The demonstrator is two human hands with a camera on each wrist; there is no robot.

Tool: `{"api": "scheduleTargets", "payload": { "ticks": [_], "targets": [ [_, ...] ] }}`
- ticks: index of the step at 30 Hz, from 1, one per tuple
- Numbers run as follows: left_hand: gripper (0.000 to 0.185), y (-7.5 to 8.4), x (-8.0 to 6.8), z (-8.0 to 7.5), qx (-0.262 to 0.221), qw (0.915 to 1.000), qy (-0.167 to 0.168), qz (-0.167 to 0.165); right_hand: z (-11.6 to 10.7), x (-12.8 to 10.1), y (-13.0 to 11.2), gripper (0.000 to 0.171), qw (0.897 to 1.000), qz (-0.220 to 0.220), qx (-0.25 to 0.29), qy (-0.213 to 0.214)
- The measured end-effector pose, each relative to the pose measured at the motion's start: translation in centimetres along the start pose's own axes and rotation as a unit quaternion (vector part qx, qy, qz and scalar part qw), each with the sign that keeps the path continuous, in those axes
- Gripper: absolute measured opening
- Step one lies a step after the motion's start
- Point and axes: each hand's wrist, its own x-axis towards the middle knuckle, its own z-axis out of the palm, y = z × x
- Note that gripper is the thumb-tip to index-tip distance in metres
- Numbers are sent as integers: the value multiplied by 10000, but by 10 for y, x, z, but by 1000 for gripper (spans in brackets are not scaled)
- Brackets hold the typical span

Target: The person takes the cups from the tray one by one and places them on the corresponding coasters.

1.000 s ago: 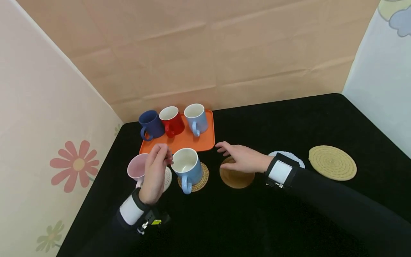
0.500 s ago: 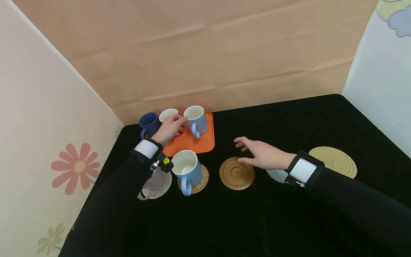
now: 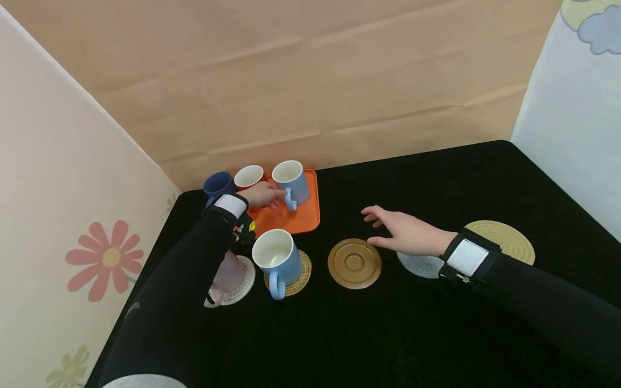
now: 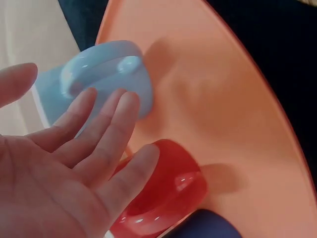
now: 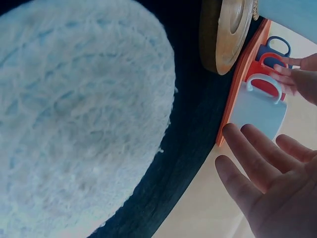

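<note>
My left hand (image 3: 261, 195) reaches over the orange tray (image 3: 306, 216), its fingers apart and loosely extended. In the head view its fingertips lie at the handle of a light blue mug (image 3: 298, 188); whether they touch it I cannot tell. The left wrist view shows that mug beyond the fingers, and a red mug (image 4: 171, 188) close below them. A navy mug (image 3: 217, 185) stands at the tray's left. My right hand (image 3: 409, 233) holds nothing; its fingers are spread between a brown wooden coaster (image 3: 355, 264) and a pale round coaster (image 3: 419, 265), which it partly hides.
Nearer the front, another light blue mug (image 3: 281, 258) stands on a woven coaster (image 3: 305, 276). A pink mug (image 3: 229, 274) on a white coaster (image 3: 246, 284) is partly behind the left sleeve. A straw mat (image 3: 504, 237) lies at the right. Walls border the black table (image 3: 388, 334).
My left hand has gone from beside the pink mug up over the tray, to the light blue mug's handle. My right hand has drawn back rightward, uncovering the wooden coaster.
</note>
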Motion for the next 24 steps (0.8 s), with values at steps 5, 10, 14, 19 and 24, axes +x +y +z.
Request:
{"api": "scheduleTargets", "payload": {
  "ticks": [5,10,14,19,24],
  "targets": [
    [43,-3,4,5,-10,9996,-249,-112,0,-2,-1,60,10000,9,-60,39],
    [36,-9,12,6,-447,9987,-156,-171,-1,-2,-3,60,10000,-11,-54,50],
    [33,-20,25,1,-706,9972,-219,-54,-1,-2,-3,59,10000,3,-50,55],
    [37,-12,13,3,-957,9948,-242,-252,0,-2,-4,60,10000,14,10,-10],
    [30,-17,5,5,-1802,9819,-456,-351,-1,-4,-5,60,10000,57,19,-29]
  ]
}}
